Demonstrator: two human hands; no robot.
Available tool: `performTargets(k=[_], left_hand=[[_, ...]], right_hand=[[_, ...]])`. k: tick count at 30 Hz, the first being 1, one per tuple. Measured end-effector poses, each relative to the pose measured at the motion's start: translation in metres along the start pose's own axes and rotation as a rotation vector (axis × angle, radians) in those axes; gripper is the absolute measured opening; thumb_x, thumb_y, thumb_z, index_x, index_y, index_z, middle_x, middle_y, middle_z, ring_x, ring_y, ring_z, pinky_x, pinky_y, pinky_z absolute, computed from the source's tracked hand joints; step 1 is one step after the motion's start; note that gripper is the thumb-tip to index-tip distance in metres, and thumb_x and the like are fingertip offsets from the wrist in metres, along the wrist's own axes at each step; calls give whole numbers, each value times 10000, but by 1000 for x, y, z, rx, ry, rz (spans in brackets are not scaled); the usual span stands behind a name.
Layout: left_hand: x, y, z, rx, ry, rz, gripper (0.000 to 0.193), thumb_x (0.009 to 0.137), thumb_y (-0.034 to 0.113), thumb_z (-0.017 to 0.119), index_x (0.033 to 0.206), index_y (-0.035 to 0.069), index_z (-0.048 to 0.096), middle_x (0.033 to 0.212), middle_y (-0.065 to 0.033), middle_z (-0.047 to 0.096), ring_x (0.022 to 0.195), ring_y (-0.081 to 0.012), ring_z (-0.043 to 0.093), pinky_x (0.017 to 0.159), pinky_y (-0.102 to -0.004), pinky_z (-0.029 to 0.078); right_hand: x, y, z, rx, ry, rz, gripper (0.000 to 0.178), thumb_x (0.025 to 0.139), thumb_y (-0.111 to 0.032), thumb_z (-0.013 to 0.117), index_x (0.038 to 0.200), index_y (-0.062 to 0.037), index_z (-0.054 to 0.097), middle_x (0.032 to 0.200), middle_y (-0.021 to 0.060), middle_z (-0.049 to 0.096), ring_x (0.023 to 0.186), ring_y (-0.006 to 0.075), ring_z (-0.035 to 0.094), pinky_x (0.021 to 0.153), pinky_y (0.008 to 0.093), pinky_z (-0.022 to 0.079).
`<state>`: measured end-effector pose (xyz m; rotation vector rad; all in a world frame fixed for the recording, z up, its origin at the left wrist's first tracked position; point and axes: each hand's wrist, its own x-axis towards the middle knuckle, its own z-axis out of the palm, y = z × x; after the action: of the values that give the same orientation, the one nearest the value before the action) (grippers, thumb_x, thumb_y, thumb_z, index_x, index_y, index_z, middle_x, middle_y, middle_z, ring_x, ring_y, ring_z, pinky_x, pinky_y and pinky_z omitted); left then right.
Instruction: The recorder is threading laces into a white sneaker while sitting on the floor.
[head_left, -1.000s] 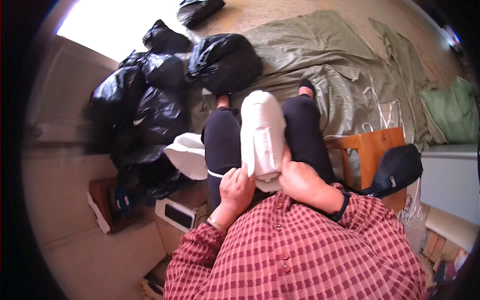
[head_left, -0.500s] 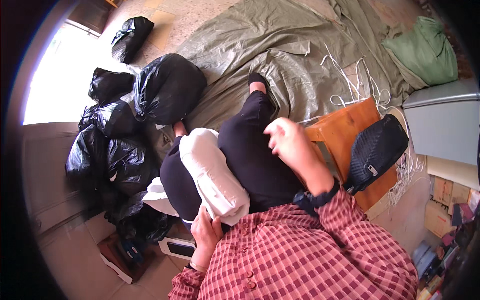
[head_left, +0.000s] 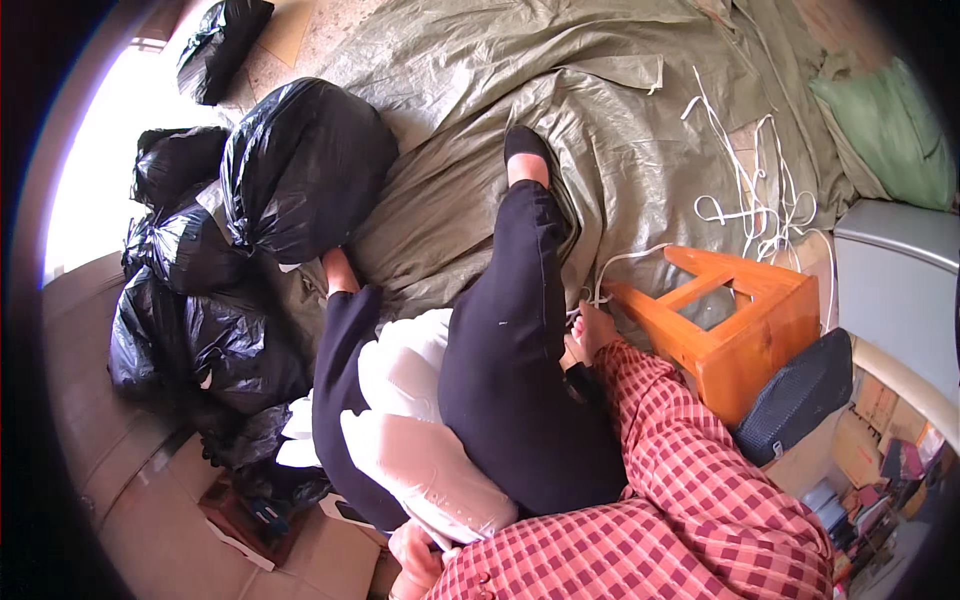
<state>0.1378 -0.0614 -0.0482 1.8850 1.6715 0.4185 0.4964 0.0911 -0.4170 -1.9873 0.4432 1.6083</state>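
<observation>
A white rolled bundle, soft and creased, lies across my lap between my dark-trousered thighs. At its near end my left hand is closed on the edge of the white material, close to my checked shirt. My right hand reaches down beyond my right thigh, its fingers closed around a thin white cord. From there the cord runs up towards the orange wooden stool, which lies on its side just right of that hand. The fingertips of the right hand are partly hidden.
Several full black plastic bags crowd the left side. A grey-green tarpaulin covers the floor ahead, with loose white cord tangled on it. At right are a dark mesh pouch, a grey box-like unit and a green sack.
My right hand has gone from above my right thigh down beside it, to the cord near the stool. The left hand stays at the bundle's near end. The whole view has shifted.
</observation>
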Motion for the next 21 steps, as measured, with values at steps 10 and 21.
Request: performTargets(k=[10, 21], left_hand=[[7, 20, 1, -170, 195, -140, 699, 1003, 587, 488, 1158, -92, 555, 644, -100, 528, 545, -251, 524, 568, -406, 446], [99, 99, -54, -1070, 339, -298, 480, 1107, 415, 414, 1154, -30, 588, 1072, -91, 640, 1010, -155, 609, 901, -317, 490]], right_hand=[[-138, -77, 110, 231, -165, -1109, 103, 990, -85, 612, 1068, -19, 607, 803, 39, 632, 699, 137, 632, 696, 316, 549], [-453, -23, 53, -805, -860, -2060, 186, 900, -178, 588, 1032, -54, 625, 1006, 87, 616, 974, 273, 627, 833, 415, 509]])
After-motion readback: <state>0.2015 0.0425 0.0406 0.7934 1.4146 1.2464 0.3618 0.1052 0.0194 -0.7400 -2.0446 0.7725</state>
